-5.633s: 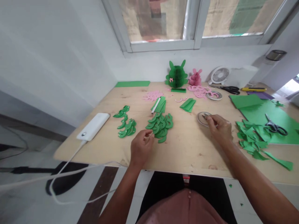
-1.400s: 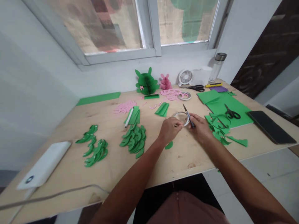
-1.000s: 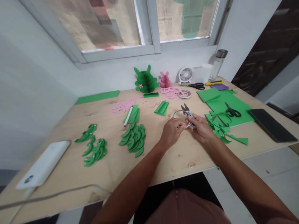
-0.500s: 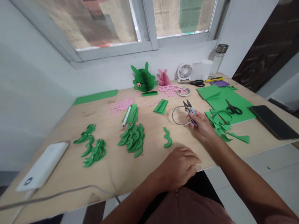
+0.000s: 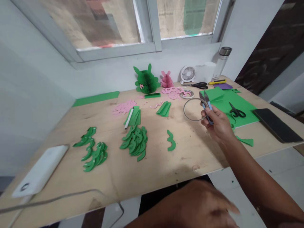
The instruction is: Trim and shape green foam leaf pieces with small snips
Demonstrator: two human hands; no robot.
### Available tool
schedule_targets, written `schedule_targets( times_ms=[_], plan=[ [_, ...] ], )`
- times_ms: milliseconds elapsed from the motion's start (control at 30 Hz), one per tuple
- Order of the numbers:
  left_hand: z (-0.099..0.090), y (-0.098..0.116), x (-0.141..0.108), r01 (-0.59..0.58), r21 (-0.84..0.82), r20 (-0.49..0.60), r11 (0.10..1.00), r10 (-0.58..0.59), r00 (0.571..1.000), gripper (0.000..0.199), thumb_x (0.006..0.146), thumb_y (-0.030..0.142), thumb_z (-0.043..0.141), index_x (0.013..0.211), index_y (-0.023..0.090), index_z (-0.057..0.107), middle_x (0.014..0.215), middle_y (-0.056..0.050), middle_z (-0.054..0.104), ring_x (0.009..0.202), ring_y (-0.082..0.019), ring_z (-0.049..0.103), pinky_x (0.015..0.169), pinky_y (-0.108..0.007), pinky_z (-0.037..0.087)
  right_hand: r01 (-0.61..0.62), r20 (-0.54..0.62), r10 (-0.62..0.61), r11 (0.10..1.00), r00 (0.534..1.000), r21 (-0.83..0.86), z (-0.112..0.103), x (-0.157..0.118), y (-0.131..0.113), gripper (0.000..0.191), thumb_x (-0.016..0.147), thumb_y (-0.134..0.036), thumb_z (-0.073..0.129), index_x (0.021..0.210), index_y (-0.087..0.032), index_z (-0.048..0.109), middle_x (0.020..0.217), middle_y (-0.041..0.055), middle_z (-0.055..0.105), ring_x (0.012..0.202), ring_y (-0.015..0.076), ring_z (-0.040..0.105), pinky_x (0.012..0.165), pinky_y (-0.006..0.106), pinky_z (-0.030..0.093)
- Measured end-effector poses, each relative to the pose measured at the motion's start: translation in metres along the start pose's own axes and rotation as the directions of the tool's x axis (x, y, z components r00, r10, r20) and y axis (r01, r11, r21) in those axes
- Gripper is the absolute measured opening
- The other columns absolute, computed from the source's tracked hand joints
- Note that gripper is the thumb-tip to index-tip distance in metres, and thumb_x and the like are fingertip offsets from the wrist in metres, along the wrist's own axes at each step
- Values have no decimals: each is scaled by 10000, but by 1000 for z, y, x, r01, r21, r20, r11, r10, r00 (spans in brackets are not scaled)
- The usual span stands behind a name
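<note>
My right hand [image 5: 219,122] is closed around small blue-handled scissors [image 5: 207,103], blades pointing away from me. A thin grey ring [image 5: 184,114], like a nearly used-up tape roll, hangs from the same fingers. My left hand [image 5: 201,202] is low in front of the table edge, smeared by motion, its finger pose unclear. Between the hands and the larger pile lies one wavy green paper strip [image 5: 171,141]. A heap of scalloped green paper pieces [image 5: 135,141] sits mid-table, with a smaller glossy-edged pile [image 5: 96,155] to its left.
A white marker [image 5: 129,118] rests on green paper. Green sheets [image 5: 244,106] hold black scissors [image 5: 237,112], beside a dark phone [image 5: 277,125]. Pink cutouts [image 5: 124,107], a green paper figure [image 5: 147,81], a fan [image 5: 188,74] and a bottle [image 5: 220,63] stand farther back. A white device [image 5: 40,171] lies left.
My right hand has moved right with the scissors and ring, now over the green scraps. My left hand has left the table edge and come down towards me.
</note>
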State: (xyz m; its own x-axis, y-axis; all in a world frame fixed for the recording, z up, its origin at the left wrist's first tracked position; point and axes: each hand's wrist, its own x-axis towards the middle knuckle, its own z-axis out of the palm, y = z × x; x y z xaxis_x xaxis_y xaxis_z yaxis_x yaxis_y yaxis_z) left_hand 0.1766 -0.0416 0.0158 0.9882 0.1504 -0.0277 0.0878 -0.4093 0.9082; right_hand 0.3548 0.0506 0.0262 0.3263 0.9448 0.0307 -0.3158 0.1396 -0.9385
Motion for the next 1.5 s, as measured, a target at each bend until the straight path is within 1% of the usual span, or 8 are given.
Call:
schedule_targets(
  times_ms=[267, 400, 500, 600, 733, 867, 1267, 1500],
  plan=[
    [-37, -52, 53, 591, 444, -698, 674, -154, 700, 518, 843, 366, 456, 1269, 71, 450, 1381, -194, 398, 1308, -337, 290, 1062, -543, 203, 50, 5, -50, 997, 999, -57, 16, -9, -33, 183, 713, -313, 679, 817, -188, 593, 645, -35, 510, 465, 40, 379, 388, 163, 280],
    [-6, -30, 56, 182, 545, -270, 818, -34, 962, 488, 829, 443, 475, 1241, 183, 514, 1347, -105, 476, 1332, -300, 270, 1063, -500, 227, 83, 25, -81, 993, 996, -90, 19, -14, -46, 185, 715, -309, 688, 814, -190, 586, 648, -33, 511, 471, 42, 377, 393, 165, 289],
    [10, -13, 44, -415, 300, 219, 859, 362, 906, 370, 899, 387, 353, 1210, 300, 533, 1209, 47, 598, 1230, -107, 436, 1020, -232, 320, 82, 44, -77, 990, 996, -113, 18, -18, -52, 184, 713, -310, 693, 794, -190, 579, 638, -33, 507, 465, 44, 373, 396, 172, 292],
    [-13, -21, 45, -52, 450, -197, 891, 156, 968, 404, 905, 356, 324, 1213, 197, 533, 1264, -54, 559, 1212, -188, 455, 1056, -341, 285, 75, 51, -70, 990, 996, -115, 18, -21, -53, 180, 712, -307, 693, 771, -188, 572, 630, -33, 507, 458, 43, 373, 397, 174, 288],
    [-40, -44, 59, 576, 421, -672, 701, -185, 717, 572, 861, 395, 392, 1310, 42, 402, 1392, -222, 367, 1312, -361, 270, 1050, -545, 200, 53, 40, -48, 992, 998, -114, 21, -23, -50, 181, 709, -304, 694, 776, -181, 579, 627, -33, 507, 452, 39, 368, 393, 173, 271],
    [-4, -25, 47, 195, 568, -299, 800, -20, 954, 480, 874, 420, 350, 1301, 222, 448, 1383, -85, 429, 1324, -284, 292, 1045, -490, 262, 41, 52, -35, 991, 998, -125, 22, -23, -49, 194, 706, -320, 695, 779, -181, 583, 630, -32, 507, 453, 41, 368, 396, 178, 274],
    [-15, -42, 31, 8, 510, -291, 860, 164, 943, 167, 807, 270, 528, 903, 202, 645, 985, -43, 675, 973, -181, 593, 865, -299, 431, -34, 90, 49, 987, 995, -158, 26, -5, -13, 214, 698, -336, 683, 803, -181, 579, 642, -41, 526, 450, 38, 388, 399, 191, 238],
    [-86, -39, 7, 329, 138, -957, 934, 39, 289, 114, 781, 231, 541, 690, 172, 579, 639, 7, 601, 537, -92, 523, 573, -216, 422, -85, 105, 99, 988, 990, -130, 51, 16, 16, 260, 663, -377, 688, 764, -170, 567, 618, -54, 536, 413, 29, 382, 388, 192, 234]
  ],
)
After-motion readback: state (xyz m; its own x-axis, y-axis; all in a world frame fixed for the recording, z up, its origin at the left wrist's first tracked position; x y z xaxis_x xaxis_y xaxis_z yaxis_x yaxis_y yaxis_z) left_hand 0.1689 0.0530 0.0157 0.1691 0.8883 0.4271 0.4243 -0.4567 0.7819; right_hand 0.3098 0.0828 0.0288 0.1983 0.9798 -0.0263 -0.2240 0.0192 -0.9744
